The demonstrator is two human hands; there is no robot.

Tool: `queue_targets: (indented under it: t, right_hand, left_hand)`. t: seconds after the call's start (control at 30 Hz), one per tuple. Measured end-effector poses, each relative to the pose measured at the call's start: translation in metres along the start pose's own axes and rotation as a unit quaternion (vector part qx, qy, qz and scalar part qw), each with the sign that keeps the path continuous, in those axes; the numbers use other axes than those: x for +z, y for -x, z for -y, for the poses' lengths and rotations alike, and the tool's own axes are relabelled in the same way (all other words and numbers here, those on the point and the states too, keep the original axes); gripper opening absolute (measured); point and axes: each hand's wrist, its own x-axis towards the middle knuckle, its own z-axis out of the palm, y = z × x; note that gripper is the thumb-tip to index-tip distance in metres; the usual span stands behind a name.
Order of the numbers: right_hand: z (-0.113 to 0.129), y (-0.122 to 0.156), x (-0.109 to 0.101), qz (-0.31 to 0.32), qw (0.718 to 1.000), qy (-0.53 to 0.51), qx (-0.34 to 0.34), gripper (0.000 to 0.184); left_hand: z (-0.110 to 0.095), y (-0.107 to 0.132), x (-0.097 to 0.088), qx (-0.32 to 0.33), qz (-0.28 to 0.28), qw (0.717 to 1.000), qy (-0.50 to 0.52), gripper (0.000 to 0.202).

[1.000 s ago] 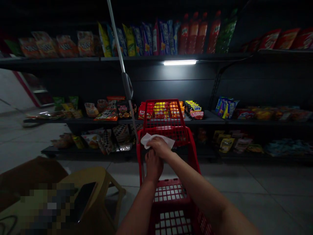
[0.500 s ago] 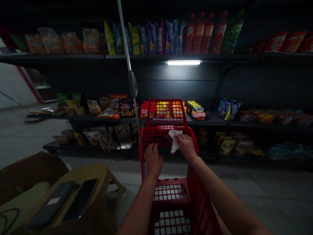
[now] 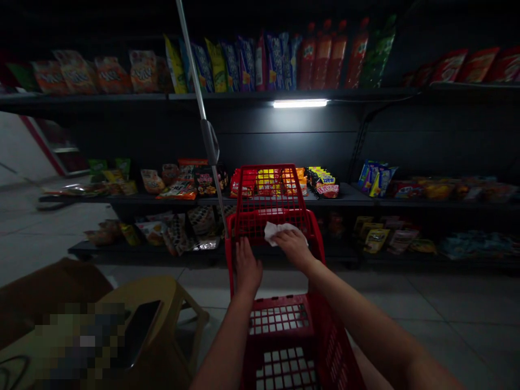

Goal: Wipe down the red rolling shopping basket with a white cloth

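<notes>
A red plastic shopping cart with grid panels stands in front of me, its tall grid flap upright at the far end. My right hand holds a crumpled white cloth against the cart's far part, below the flap. Whether it is cloth or paper tissue I cannot tell. On the left side rail, my left hand rests with fingers stretched forward and nothing seen in it. A thin metal pole with a grey joint rises beside the cart's far left corner.
Dark shelves with snack bags and bottles span the background, under a lit tube. At lower left stands a yellowish stool with a dark phone on it, near a brown cardboard box.
My right hand has moved left with the white cloth, which now lies more spread under the fingers. The left hand stays by the left rail. The whole view has shifted slightly.
</notes>
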Motion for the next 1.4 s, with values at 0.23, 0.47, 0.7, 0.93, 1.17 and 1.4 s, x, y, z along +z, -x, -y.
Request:
queue_targets:
  t: [0.23,0.47,0.7,0.93,1.17,1.4]
  right_hand:
    - [-0.013,0.015,-0.012,-0.019,0.977,0.050,0.207,0.024]
    - [-0.003,0.010,-0.015,0.019,0.992,0.013,0.127,0.039]
    - [-0.023,0.032,-0.020,0.000,0.986,-0.009,0.166,0.039]
    - [-0.018,0.020,-0.019,0.018,0.969,0.042,0.244,0.033]
    - [0.027,-0.022,-0.010,0.011,0.990,-0.006,0.140,0.025]
    - [0.060,-0.049,0.022,0.017,0.995,-0.048,-0.084,0.038]
  left_hand:
    - [-0.011,0.000,0.001,-0.011,0.025,1.000,-0.003,0.080]
    - [-0.003,-0.001,-0.005,-0.023,0.030,0.999,0.001,0.079]
    - [-0.003,0.001,-0.001,0.015,0.039,0.999,0.005,0.077]
    - [-0.018,-0.001,0.000,0.002,0.017,0.999,-0.029,0.076]
    - [-0.009,-0.011,0.004,-0.050,-0.044,0.996,0.067,0.078]
    - [0.002,-0.012,-0.001,-0.063,-0.010,0.992,0.108,0.078]
